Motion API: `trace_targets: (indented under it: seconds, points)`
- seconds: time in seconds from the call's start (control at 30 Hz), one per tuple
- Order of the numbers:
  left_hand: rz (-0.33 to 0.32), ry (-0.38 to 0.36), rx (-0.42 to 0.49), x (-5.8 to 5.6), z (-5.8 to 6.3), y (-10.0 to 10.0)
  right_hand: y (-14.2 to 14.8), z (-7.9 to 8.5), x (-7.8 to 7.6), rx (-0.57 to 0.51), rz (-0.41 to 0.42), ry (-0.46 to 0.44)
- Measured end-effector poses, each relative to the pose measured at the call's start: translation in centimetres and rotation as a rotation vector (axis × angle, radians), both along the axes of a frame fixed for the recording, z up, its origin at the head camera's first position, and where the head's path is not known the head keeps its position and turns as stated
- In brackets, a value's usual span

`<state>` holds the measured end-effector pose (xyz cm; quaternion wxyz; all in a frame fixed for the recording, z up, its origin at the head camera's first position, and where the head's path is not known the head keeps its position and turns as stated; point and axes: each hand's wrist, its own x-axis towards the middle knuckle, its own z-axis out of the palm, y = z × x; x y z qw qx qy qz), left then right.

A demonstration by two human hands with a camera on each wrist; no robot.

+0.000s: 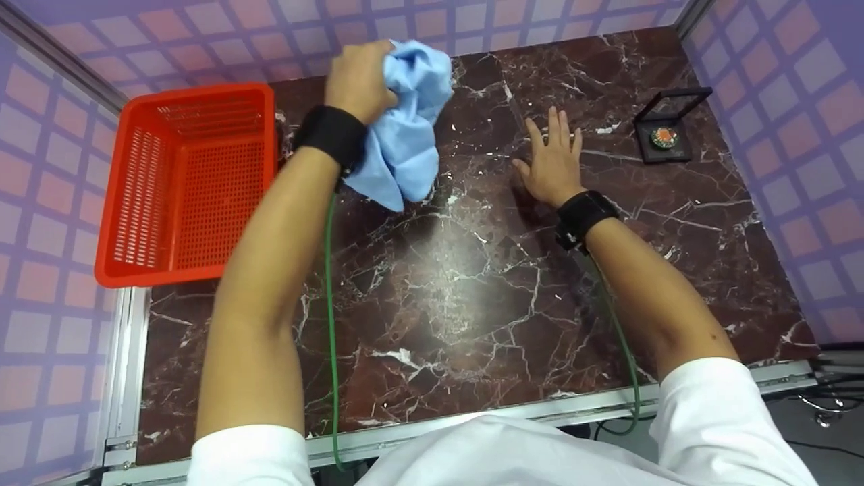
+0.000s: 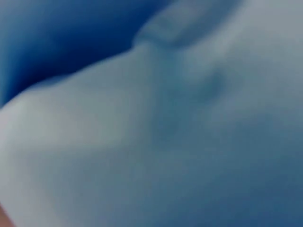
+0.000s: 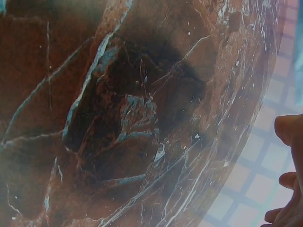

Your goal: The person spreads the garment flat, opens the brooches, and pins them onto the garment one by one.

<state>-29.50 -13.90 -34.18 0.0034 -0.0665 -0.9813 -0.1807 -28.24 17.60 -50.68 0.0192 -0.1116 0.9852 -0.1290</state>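
Observation:
A light blue cloth point(image 1: 415, 128) hangs bunched from my left hand point(image 1: 359, 77), which grips it near the back edge of the table, right of the red basket. Blurred folds of the cloth point(image 2: 118, 132) fill the left wrist view. My right hand point(image 1: 555, 162) is spread with straight fingers over the marble-patterned table and holds nothing; whether it touches the surface I cannot tell. At the edge of the right wrist view, fingertips point(image 3: 289, 130) of that hand show. Small white specks point(image 1: 472, 135) are scattered on the table between the hands.
A red plastic basket point(image 1: 268, 135) stands at the left of the table point(image 1: 472, 324). Toward the right back is a small black frame-like stand point(image 1: 665, 152) with a round green and orange piece point(image 1: 664, 138). Patterned walls enclose three sides. Green cables point(image 1: 331, 304) trail from both wrists.

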Motion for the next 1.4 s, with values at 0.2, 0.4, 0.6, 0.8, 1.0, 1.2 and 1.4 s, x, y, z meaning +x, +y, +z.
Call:
trace_targets:
  seconds: [0.2,0.4,0.6,0.8,1.0,1.2,1.4]
  points:
    - [-0.082,-0.09,-0.131,0.9,-3.7,2.9,-0.1,0.0,0.1,-0.003,0.016,-0.003]
    - [-0.146,-0.071,-0.158,2.1,-6.5,4.2,-0.2,0.1,0.4,-0.002,0.027,0.004]
    - [-0.171,-0.077,-0.073,3.3,-7.3,4.3,-0.4,0.3,0.6,-0.046,0.05,0.026]
    - [-0.117,-0.176,0.121,4.4,-6.9,2.9,-0.8,0.3,0.6,-0.085,0.077,0.048]
    - [-0.09,-0.233,0.168,5.4,-7.3,0.0,-1.4,0.3,0.6,-0.171,0.116,0.124]
    - [-0.113,-0.301,0.122,7.4,-9.7,-1.7,-2.6,0.6,0.6,-0.331,0.19,0.268]
    - [-0.213,-0.338,0.05,9.4,-12.8,0.2,-3.7,1.4,0.4,-0.408,0.242,0.285]
